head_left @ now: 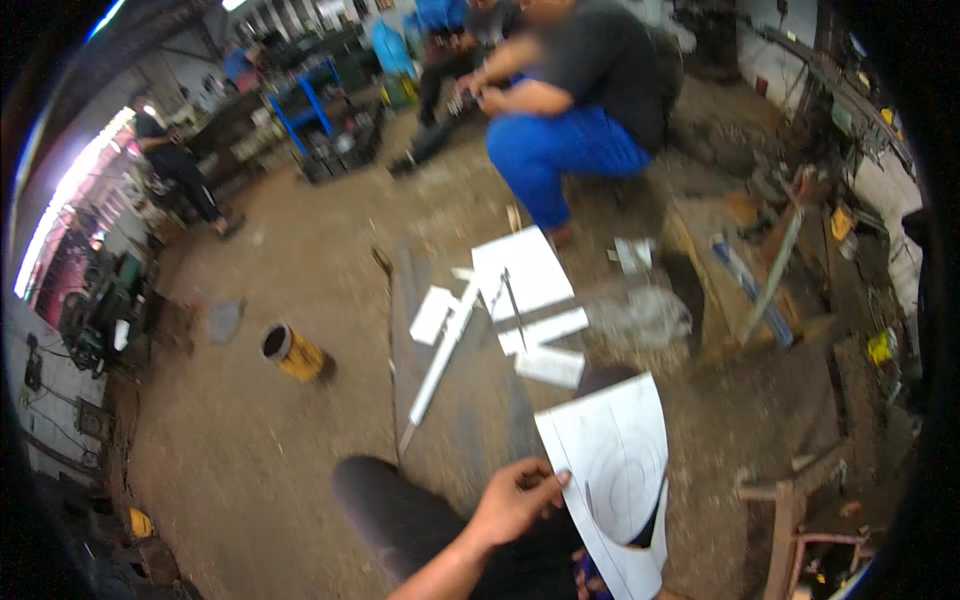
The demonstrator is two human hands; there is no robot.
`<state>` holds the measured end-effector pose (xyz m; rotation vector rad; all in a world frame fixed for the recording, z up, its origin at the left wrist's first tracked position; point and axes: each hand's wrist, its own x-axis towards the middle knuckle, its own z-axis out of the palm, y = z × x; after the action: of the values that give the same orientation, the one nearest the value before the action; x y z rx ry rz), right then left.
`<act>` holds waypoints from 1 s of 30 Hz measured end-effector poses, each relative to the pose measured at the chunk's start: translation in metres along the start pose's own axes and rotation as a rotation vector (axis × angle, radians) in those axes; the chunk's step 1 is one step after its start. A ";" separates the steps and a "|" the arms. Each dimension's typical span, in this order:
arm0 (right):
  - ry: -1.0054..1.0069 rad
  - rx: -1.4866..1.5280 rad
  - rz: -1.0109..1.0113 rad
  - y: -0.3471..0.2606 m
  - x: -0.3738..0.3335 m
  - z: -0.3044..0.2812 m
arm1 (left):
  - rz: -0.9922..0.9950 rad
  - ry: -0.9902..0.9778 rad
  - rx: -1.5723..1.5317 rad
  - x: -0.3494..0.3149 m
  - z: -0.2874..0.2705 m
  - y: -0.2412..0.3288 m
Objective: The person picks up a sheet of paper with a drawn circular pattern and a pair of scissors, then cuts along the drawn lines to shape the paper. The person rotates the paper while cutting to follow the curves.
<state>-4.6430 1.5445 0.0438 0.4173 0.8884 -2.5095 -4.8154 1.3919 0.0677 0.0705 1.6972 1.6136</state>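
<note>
My left hand (515,505) pinches the left edge of a white paper sheet (600,430) between thumb and fingers. Curved pencil lines and long straight lines are drawn on the sheet. Its lower part has a curved cut edge, with a strip bending away below. A thin dark pointed thing (589,499) shows against the paper near my fingers; its kind is unclear. My right hand cannot be made out. Beyond the sheet, on a dark board on the floor, lie a larger white sheet (520,265), paper strips (545,330), a small white card (432,315) and a long pale ruler-like bar (440,365).
A rusty yellow can (292,352) stands on the floor to the left. Crumpled clear plastic (645,318) lies right of the papers. Farther right are metal bars (770,275) and a rusty frame (785,530). A person in blue trousers (570,150) squats ahead; others sit farther back.
</note>
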 end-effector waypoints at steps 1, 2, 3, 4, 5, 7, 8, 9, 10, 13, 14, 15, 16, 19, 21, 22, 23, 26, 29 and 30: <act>0.016 -0.154 -0.140 -0.001 0.000 0.002 | 0.042 -0.018 0.014 0.004 -0.001 0.002; -0.010 -0.127 -0.131 0.000 0.001 0.002 | 0.034 -0.028 0.038 0.005 0.000 0.003; -0.027 -0.098 -0.122 -0.001 0.004 0.002 | 0.105 -0.004 0.041 0.006 0.000 0.007; -0.053 -0.115 -0.172 0.000 0.005 0.000 | 0.065 -0.001 0.076 0.003 0.003 0.008; -0.152 -0.166 -0.217 -0.001 0.009 -0.001 | 0.062 0.009 0.075 0.002 0.003 0.012; -0.304 -0.259 -0.277 0.000 0.014 -0.007 | 0.069 0.048 0.091 -0.002 0.007 0.017; -0.352 -0.287 -0.276 0.001 0.016 -0.011 | 0.063 0.079 0.104 -0.005 0.008 0.018; -0.384 -0.301 -0.253 0.002 0.015 -0.012 | 0.014 0.086 0.096 -0.007 0.009 0.018; -0.397 -0.299 -0.207 0.003 0.016 -0.015 | 0.106 0.122 0.180 -0.008 0.009 0.017; -0.031 -0.343 -0.029 0.014 -0.002 -0.018 | 0.136 0.152 0.079 -0.014 0.015 0.001; 0.001 -0.194 0.012 0.013 -0.005 -0.017 | 0.110 0.124 -0.020 -0.017 0.018 -0.004; 0.019 -0.065 0.025 0.016 -0.012 -0.016 | 0.207 0.102 -0.136 -0.019 0.022 -0.010; 0.016 0.160 0.120 0.015 -0.017 -0.014 | 0.165 0.123 -0.120 -0.022 0.024 -0.014; 0.046 0.624 0.281 0.013 -0.022 -0.009 | 0.145 0.106 -0.143 -0.029 0.030 -0.025; 0.070 0.608 0.266 0.011 -0.022 -0.005 | 0.166 0.122 -0.182 -0.031 0.031 -0.027; 0.124 0.566 0.266 0.010 -0.022 -0.003 | 0.145 0.112 -0.222 -0.033 0.032 -0.027; 0.117 0.627 0.287 0.010 -0.022 -0.002 | 0.126 0.114 -0.209 -0.034 0.032 -0.026; 0.096 0.635 0.306 0.007 -0.023 -0.002 | 0.122 0.133 -0.178 -0.034 0.033 -0.025; 0.099 0.442 0.283 0.007 -0.024 -0.007 | 0.100 0.150 -0.170 -0.033 0.033 -0.025; 0.100 0.464 0.285 0.007 -0.024 -0.009 | 0.105 0.150 -0.172 -0.033 0.034 -0.025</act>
<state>-4.6178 1.5523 0.0432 0.7631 0.2425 -2.4233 -4.7623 1.3971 0.0654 -0.0485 1.6820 1.8776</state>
